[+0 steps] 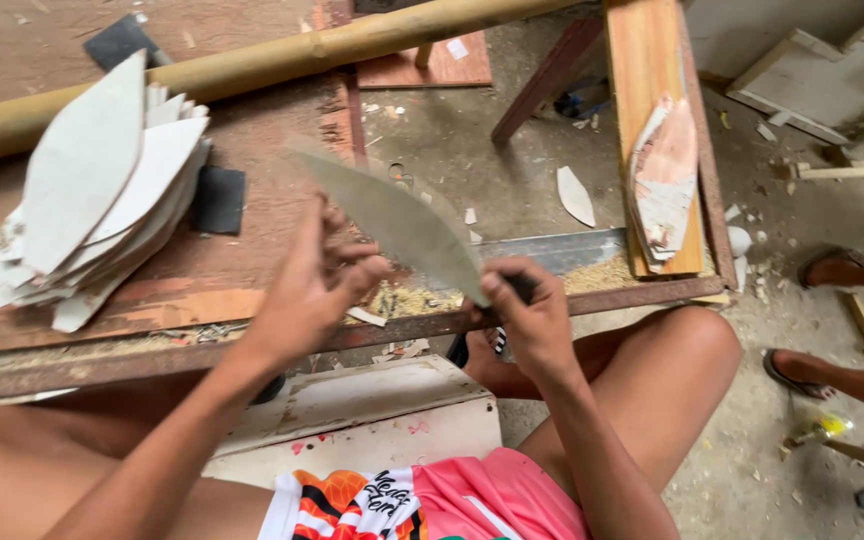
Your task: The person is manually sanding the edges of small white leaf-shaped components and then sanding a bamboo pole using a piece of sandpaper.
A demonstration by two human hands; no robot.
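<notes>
At nine o'clock a stack (102, 200) of pale leaf-shaped cutouts lies on the desk (252, 270), under a bamboo pole (252, 65). The left hand (312, 285) curls closed around a grey leaf-shaped blade (392, 220) at centre. The right hand (527, 310) pinches the blade's lower tip. At two o'clock more cutouts (664, 180) rest on a plank (647, 60).

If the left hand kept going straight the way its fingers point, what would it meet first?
The left hand already touches the leaf-shaped grey piece it holds with the right hand. Beyond it, probably the bamboo pole; depth is unclear.
</notes>
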